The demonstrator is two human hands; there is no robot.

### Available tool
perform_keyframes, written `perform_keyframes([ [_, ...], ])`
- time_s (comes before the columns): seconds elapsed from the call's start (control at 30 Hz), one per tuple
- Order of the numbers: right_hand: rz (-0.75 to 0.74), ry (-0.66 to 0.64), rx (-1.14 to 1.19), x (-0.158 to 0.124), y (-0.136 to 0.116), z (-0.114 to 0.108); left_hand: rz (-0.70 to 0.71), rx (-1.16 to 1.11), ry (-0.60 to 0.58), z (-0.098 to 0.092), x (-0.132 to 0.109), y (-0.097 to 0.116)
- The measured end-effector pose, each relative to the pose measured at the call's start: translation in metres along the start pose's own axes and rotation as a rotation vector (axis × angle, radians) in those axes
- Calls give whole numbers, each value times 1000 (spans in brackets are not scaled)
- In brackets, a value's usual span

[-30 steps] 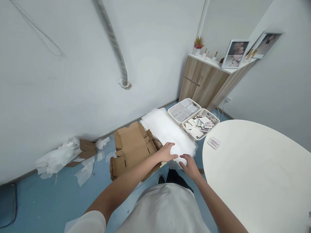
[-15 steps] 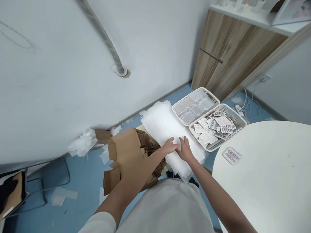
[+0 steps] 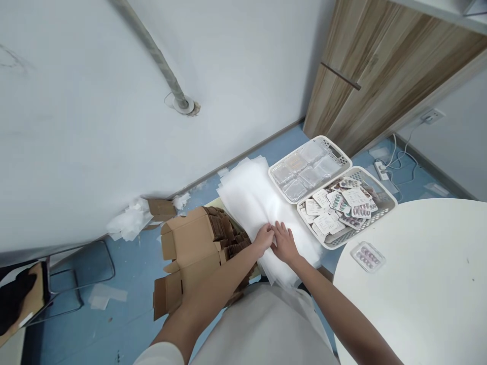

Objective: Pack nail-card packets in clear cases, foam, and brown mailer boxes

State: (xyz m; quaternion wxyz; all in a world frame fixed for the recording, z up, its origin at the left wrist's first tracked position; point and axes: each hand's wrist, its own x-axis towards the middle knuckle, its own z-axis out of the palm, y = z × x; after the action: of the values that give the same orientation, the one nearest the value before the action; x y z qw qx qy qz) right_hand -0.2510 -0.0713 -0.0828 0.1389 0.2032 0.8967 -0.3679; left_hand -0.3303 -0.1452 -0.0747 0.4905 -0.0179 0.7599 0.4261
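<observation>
A stack of thin white foam sheets [image 3: 247, 187] lies in front of me, its edges uneven. Both hands meet on its upper surface. My left hand [image 3: 264, 238] is closed, its fingertips pinching the top sheet. Right beside it, my right hand [image 3: 284, 243] has its fingers bent down on the same sheet, with the thumb turned towards the left hand. Creases in the sheet run out from between the fingertips. Flattened brown cardboard boxes [image 3: 192, 241] are piled to the left of the sheets, under my left forearm.
Beyond the sheets stands a white basket [image 3: 271, 175] of clear plastic cases. A second basket [image 3: 388, 207] holds press-on nail packs and cards. One clear nail case [image 3: 368, 256] lies on the round white table [image 3: 418, 299]. A folding chair [image 3: 81, 274] stands left; a power strip [image 3: 381, 170] lies right.
My hands have come down and together onto the top foam sheet, fingers closing, and creases now show in it. The view has shifted slightly.
</observation>
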Motion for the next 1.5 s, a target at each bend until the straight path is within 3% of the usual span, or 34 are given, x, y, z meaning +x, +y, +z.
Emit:
perform_keyframes([
  [0.2, -77, -11, 43, -10, -8, -6, -62, -141, 138, 1, 4, 1],
  [0.3, -133, 63, 86, -14, -8, -13, -55, -194, 158, -2, 3, 5],
  [0.43, -16, 269, 215, -5, 0, -27, -79, -247, 172, -6, -5, 10],
  [0.5, 48, 308, 290, 5, 5, -33, -91, -278, 170, -7, -10, 11],
  [0.73, 144, 180, 604, 29, 3, -39, 74, -334, 244, -5, -26, 11],
  [0.9, 163, 163, 757, 33, 1, -40, 41, -367, 97, -3, -39, 17],
  [1.0, 96, 203, 611, 33, 5, -43, 33, -234, 78, -6, -47, 16],
  [1.2, -96, 243, 7, 9, 2, -72, 42, -114, 66, -9, -57, 4],
  [1.33, -182, 310, -201, -28, -14, -96, 118, -55, 26, -9, -62, -4],
  [1.5, -225, 539, -183, -97, -30, -108, 218, -47, -22, -8, -78, -10],
])
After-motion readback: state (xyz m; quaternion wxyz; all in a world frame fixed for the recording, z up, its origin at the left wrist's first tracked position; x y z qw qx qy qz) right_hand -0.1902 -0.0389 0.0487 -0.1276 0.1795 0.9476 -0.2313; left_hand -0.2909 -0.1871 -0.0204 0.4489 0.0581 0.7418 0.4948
